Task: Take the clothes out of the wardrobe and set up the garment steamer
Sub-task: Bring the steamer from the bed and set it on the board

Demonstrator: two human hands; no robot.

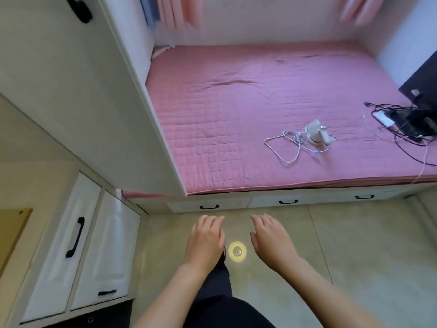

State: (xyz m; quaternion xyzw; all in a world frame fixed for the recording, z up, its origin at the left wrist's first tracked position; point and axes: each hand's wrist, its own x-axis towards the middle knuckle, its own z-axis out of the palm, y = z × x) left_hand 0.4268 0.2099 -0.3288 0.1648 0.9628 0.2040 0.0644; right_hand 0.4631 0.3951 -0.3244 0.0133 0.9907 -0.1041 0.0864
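While both my left hand (205,240) and right hand (272,240) hang relaxed and empty, the garment steamer (315,136) lies on the bed (212,110), its loose cord (286,147) beside it, likely to snag.

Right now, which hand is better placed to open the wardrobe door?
Left, probably. The left hand hangs open nearer the wardrobe door on the left; the right hand, also open, sits farther toward the bed.

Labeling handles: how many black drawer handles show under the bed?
3, along the bed base: left handle, middle handle, right handle. More may hide behind the wardrobe.
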